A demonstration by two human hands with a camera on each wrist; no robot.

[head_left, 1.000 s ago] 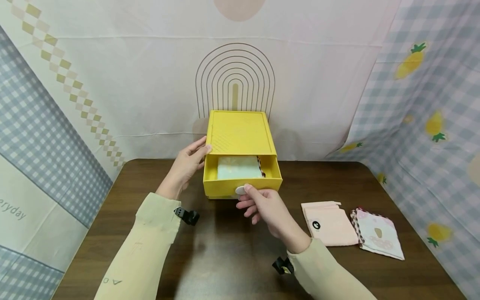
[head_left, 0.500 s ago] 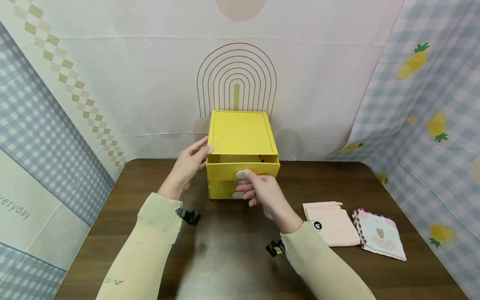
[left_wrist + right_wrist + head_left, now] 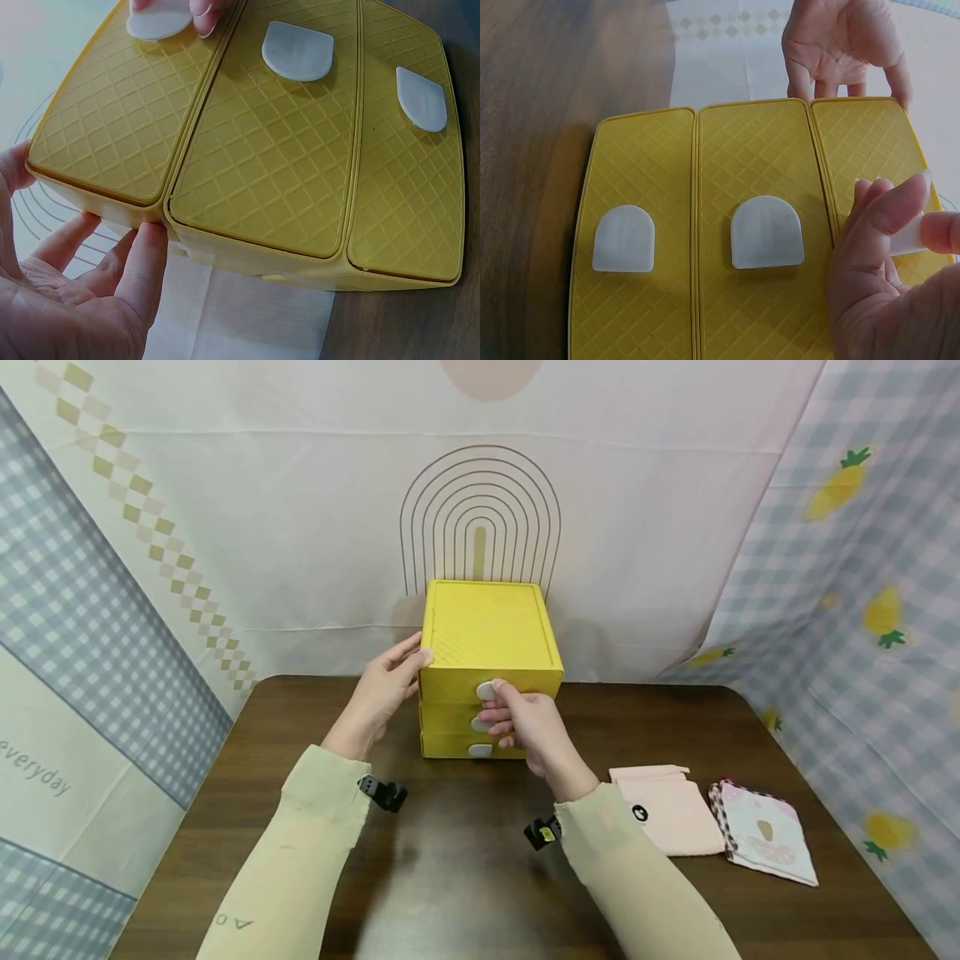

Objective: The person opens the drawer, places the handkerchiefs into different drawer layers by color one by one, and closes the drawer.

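Observation:
A yellow three-drawer storage box (image 3: 487, 622) stands at the back of the table, all its drawers flush. My left hand (image 3: 382, 693) steadies its left side, thumb on the top edge and fairly straight fingers against the side wall (image 3: 124, 208). My right hand (image 3: 536, 731) pinches the white handle (image 3: 486, 691) of the top drawer. In the right wrist view that handle (image 3: 907, 238) is partly covered by the fingers. The middle handle (image 3: 766, 232) and bottom handle (image 3: 624, 238) are untouched. The drawers' contents are hidden.
On the brown wooden table (image 3: 465, 860) at the right lie a folded pink cloth (image 3: 671, 818) and a folded white patterned cloth (image 3: 768, 837). Patterned fabric (image 3: 637, 527) hangs close behind the box and along both sides.
The top drawer, which stood out with a folded light cloth inside, has slid back into the box. My right hand has moved away from me with its handle; my left hand keeps its place.

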